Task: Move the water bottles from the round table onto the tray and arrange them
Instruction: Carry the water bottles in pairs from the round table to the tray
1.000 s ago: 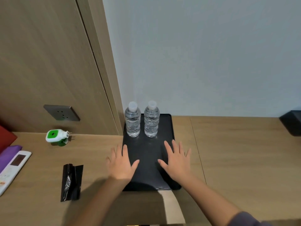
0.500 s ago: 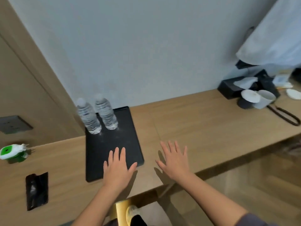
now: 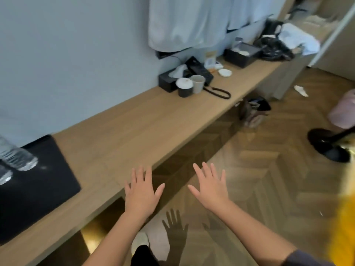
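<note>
Left hand point(image 3: 142, 194) and right hand point(image 3: 210, 189) empty, fingers point(image 3: 139, 174) spread — I'd find the round table before reaching for anything.

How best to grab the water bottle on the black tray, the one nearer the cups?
Probably round its ribbed body, from its free side: the water bottle stands upright on the tray, and the second bottle crowds its other side.

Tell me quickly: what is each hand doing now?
Left hand: open, fingers spread, holding nothing.
Right hand: open, fingers spread, holding nothing.
</note>
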A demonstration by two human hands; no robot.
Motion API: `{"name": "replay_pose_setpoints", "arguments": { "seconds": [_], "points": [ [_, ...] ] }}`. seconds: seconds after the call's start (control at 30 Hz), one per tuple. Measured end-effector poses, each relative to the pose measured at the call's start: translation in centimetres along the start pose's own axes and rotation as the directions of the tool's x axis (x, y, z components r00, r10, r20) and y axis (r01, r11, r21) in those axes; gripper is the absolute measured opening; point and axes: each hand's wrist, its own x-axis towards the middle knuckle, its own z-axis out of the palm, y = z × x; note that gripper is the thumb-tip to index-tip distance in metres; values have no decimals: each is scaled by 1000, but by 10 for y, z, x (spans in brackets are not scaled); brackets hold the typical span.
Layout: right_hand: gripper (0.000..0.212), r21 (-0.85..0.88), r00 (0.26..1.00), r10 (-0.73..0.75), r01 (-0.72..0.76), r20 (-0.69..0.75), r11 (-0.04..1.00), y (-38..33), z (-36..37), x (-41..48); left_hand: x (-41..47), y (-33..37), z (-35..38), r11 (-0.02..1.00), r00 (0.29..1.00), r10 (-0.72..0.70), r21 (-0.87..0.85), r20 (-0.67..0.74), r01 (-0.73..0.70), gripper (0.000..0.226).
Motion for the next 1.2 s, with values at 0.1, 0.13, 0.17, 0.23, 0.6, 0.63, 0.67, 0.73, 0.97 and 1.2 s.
{"name": "replay_pose_setpoints", "arguments": {
  "seconds": [0.1, 0.13, 0.17, 0.23, 0.6, 0.63, 0.67, 0.73, 0.97, 1.2],
  "points": [
    [75, 40, 991, 129, -127, -39, 991, 48, -9, -19, 6, 49, 0, 991, 991, 135, 25, -7, -135, 78],
    [75, 51, 983, 173, -170, -55, 984, 62, -13, -25, 9, 64, -1, 982, 983, 185, 30, -9, -185, 77],
    [75, 59, 973, 217, -213, -74, 975, 76, -17, -32, 11, 78, 0, 972, 972, 233, 29, -10, -233, 77],
    [76, 67, 947, 302, -296, -113, 953, 100, -23, -44, 16, 105, 0, 948, 948, 319, 14, -14, -319, 76],
    [73, 144, 768, 620, -604, -158, 784, 191, -34, -75, 49, 238, 12, 756, 755, 655, -8, 32, -655, 76],
    [73, 146, 751, 642, -625, -154, 767, 196, -34, -73, 51, 246, 12, 740, 740, 672, -3, 39, -672, 76],
    [73, 149, 735, 661, -644, -152, 750, 201, -33, -71, 54, 253, 13, 726, 726, 687, 1, 45, -687, 76],
    [74, 157, 708, 690, -672, -147, 723, 211, -32, -66, 59, 266, 15, 698, 697, 714, 11, 57, -716, 76],
    [75, 178, 636, 757, -736, -150, 653, 253, -46, -65, 68, 320, 17, 624, 625, 780, 27, 41, -781, 77],
    [74, 231, 634, 758, -723, -152, 651, 327, -57, -66, 71, 397, 35, 615, 614, 786, 11, 74, -788, 78]
  ]
}}
